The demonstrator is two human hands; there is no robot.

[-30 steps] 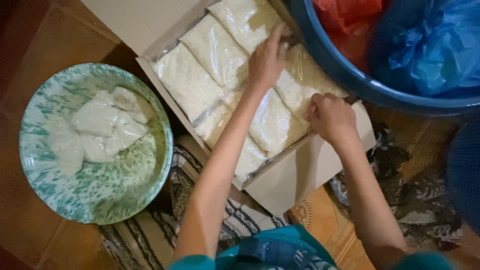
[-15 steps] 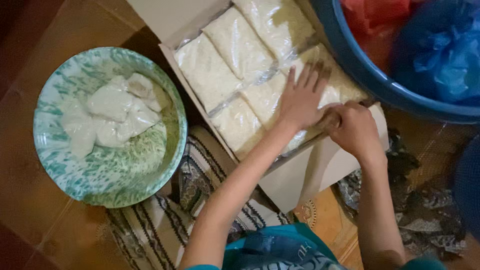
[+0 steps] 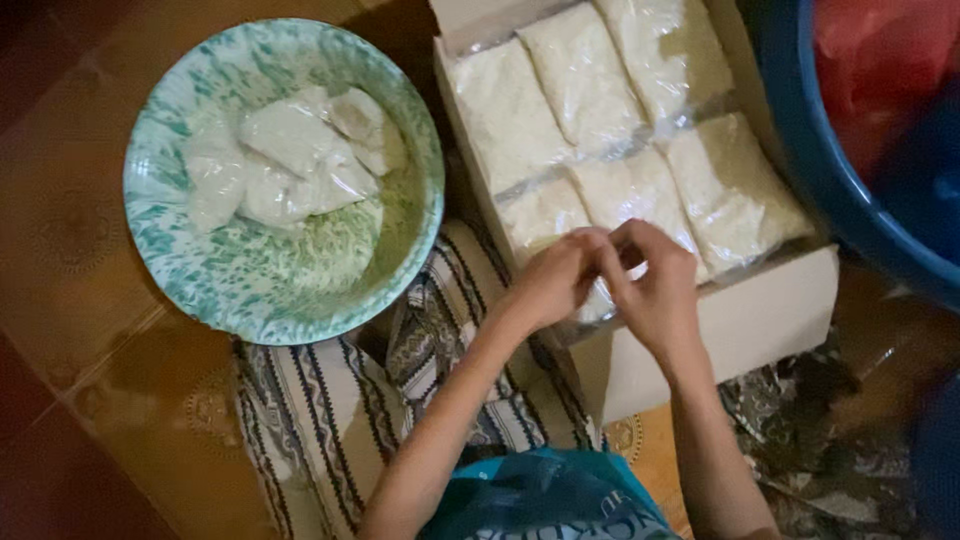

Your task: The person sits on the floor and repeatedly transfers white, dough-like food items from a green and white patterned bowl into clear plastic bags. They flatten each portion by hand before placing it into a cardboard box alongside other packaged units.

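At 9 o'clock sits your green-and-white speckled bowl [image 3: 283, 180], holding limp clear bags of pale white stuff. Below it, at 7 o'clock, a striped cloth [image 3: 330, 410] lies on the floor. Centre frame: your left hand [image 3: 553, 280] and right hand [image 3: 655, 285] meet fingertip to fingertip over the near edge of the cardboard box [image 3: 720, 330]. Fingers are curled and pinched close; whether they grip anything, you cannot tell. The box holds flat clear packets [image 3: 585, 100] of white grain, packed side by side in two rows. At 2 o'clock, a blue tub [image 3: 830, 190].
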